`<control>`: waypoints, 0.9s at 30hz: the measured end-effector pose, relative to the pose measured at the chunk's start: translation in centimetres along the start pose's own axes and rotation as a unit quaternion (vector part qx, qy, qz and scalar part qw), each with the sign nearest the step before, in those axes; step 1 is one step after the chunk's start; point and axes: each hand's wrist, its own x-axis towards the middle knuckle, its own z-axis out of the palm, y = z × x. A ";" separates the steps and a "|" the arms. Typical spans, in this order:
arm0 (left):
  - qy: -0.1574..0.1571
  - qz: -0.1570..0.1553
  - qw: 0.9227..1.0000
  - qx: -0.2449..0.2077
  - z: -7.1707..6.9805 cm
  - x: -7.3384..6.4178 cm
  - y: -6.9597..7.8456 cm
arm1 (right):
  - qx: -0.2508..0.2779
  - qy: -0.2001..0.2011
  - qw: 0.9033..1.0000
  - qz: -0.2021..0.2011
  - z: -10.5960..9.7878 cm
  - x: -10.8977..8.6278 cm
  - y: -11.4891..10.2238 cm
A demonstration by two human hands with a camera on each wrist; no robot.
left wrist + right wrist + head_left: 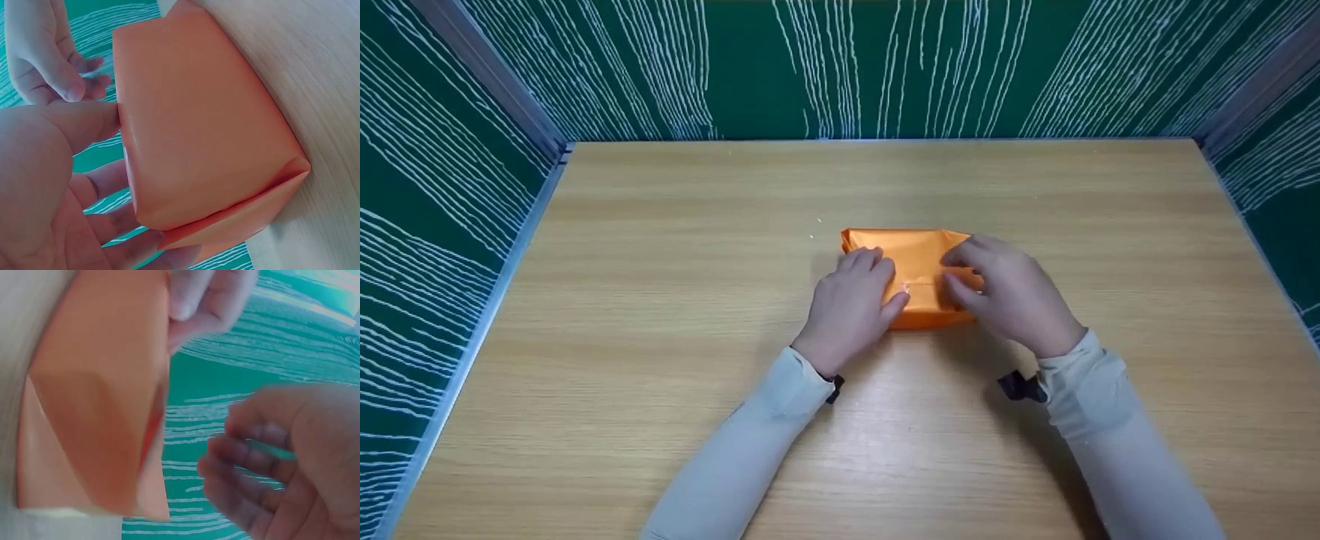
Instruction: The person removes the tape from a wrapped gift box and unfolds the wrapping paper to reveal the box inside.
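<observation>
Sleeves (742, 457) run off-frame; left hand (849, 306) and right hand (1014, 291), each grip parted, partly cover an orange packet (916, 259).

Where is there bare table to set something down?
Bare table lies between the left green panel and left hand, between the right hand and right green panel, and between the sleeves. It is crowded mid-table, with both hands at the parcel.

The left forearm (742, 457) and right forearm (1132, 450) slanted inward, the left hand (846, 309) back upward with its fingers relaxed and thumb spread from them, the right hand (1021, 294) apart from it, fingers and thumb loosely bent.
</observation>
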 end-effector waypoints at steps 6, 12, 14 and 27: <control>-0.020 -0.001 1.000 -0.021 -0.1 0.0 -0.4 | -0.037 -0.054 0.992 -0.108 1.8 -0.2 -0.4; -0.031 0.006 0.999 -0.045 -0.9 0.1 -0.8 | -0.063 -0.057 0.986 -0.143 2.2 -0.2 -0.3; -0.033 0.009 0.998 -0.048 -1.2 0.2 -1.0 | -0.067 -0.053 0.985 -0.150 2.2 0.0 -0.3; -0.064 0.014 0.996 -0.063 -3.7 -0.8 -2.6 | -0.061 -0.056 0.986 -0.146 2.2 -0.2 -0.4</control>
